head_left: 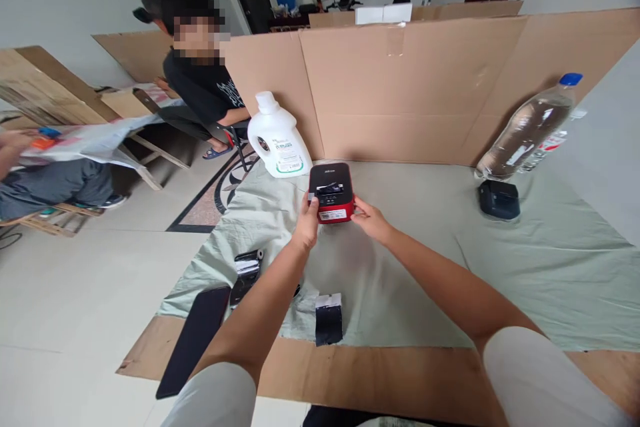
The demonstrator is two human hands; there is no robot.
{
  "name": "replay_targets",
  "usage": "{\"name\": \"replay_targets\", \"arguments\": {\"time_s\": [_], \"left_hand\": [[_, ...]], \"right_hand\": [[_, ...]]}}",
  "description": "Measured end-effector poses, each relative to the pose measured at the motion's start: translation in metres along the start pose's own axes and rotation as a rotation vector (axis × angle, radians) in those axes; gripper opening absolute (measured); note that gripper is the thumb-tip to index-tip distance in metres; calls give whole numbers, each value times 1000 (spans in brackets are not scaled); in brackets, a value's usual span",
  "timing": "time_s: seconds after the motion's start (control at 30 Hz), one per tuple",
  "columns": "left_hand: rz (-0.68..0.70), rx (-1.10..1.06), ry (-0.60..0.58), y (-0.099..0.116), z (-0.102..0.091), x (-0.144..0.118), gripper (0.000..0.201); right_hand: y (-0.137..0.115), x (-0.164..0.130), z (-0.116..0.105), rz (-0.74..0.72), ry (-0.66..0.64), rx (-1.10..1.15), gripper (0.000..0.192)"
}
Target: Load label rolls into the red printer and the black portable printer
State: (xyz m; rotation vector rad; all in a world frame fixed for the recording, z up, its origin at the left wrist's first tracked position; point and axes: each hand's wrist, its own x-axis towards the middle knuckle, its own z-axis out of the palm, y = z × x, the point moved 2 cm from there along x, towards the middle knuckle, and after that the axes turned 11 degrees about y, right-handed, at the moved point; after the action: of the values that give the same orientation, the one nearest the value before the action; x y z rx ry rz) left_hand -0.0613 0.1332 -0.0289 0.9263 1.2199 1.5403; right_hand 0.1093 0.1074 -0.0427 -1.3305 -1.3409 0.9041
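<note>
Both arms reach straight forward from the bottom of the view, bare below short pale sleeves, and meet at a small red and black box that sits on a green cloth. The left hand comes in from the lower left with its wrist nearly straight; its thumb and fingers close on the left edge of the box, near a small pale tab at that corner. The right hand comes in from the lower right and grips the right side of the box, fingers curled against the red front.

The fingertips of both hands are small in the view, and how far they wrap behind the box cannot be made out. The white label on the front of the box is too small to read. The left forearm covers part of a dark thing lying beside a black roll holder.

The box lies between the two hands, touching both, in the middle of the cloth, just in front of a white jug and well to the left of a clear bottle. A black roll stands nearer the body, at the cloth's front edge, and a dark flat slab lies left of it. A seated person is beyond the cardboard wall.
</note>
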Motion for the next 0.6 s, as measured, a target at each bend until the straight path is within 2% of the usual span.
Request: {"name": "replay_targets", "arguments": {"time_s": [0.07,0.17,0.27,0.37,0.43,0.5,0.6], "left_hand": [[39,41,-63,4,16,-38,51],[49,110,-152,0,37,-99,59],[-36,195,-225,-16,49,-155,62],[-127,300,-286,-30,51,-196,65],[-139,355,-322,-33,49,-212,65],[-111,387,-342,-33,47,-221,64],[-71,388,-328,-33,46,-221,60]], "right_hand": [[-6,-32,-39,-41,-11,-25,64],[-11,-90,-92,-62,72,-98,63],[-6,-150,-127,-46,193,-171,59],[7,-197,-141,-11,286,-208,54],[14,-217,-142,16,323,-218,53],[18,-228,-139,32,350,-231,54],[15,-227,-136,8,386,-257,53]]}}
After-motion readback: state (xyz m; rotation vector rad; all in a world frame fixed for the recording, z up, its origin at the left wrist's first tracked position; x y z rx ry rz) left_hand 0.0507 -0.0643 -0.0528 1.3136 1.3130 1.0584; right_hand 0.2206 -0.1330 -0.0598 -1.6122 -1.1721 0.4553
